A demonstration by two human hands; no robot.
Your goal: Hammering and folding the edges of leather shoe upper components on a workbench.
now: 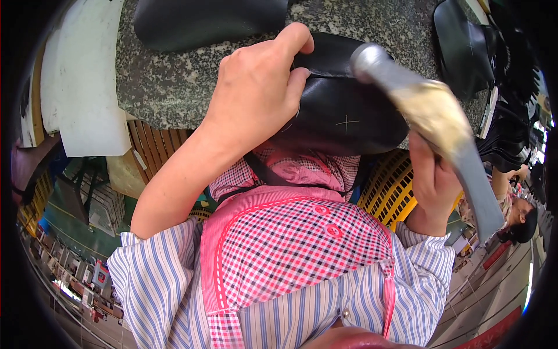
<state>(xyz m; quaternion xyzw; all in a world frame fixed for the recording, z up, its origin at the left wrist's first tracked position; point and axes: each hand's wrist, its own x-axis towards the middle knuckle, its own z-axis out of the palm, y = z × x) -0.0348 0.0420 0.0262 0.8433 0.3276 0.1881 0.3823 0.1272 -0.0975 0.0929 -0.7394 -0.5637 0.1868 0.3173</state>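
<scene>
Speckled grey-green stone slab [165, 81] underneath, with a smooth white panel [87, 93] to its left, a latticed yellow basket [390, 185] below its near edge and a co-worker [522, 225] beyond its right side. At the slab's near edge, partly overhanging: a glossy, curved, black leather-like piece [349, 107] marked with a pale cross, pinched between thumb and forefinger of the left hand [261, 81]. Over the slab, wrapped by the right hand [433, 186]: a blurred hammer [433, 107], round-headed, metallic, beige-covered midway.

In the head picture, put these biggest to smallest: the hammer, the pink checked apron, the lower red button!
1. Pink checked apron
2. Hammer, blurry, hiding part of one hand
3. Lower red button
</scene>
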